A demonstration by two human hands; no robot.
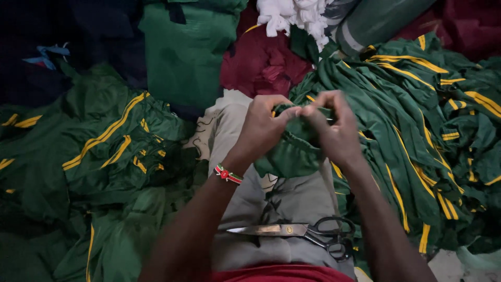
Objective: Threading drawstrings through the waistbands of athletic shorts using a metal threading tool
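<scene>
Two hands are pinched together on a piece of dark green cloth [292, 151], held above the lap. The left hand [261, 128] and the right hand [336, 130] are each clamped on its upper edge, fingertips nearly touching. The cloth is plain, soft and creased, and hangs in a rounded fold below the fingers. A red beaded bracelet [228, 174] is worn on the left wrist. Large scissors [297, 232] are laid shut across the grey trousers [292, 201]. Green garments with yellow stripes [417, 130] are heaped on both sides.
</scene>
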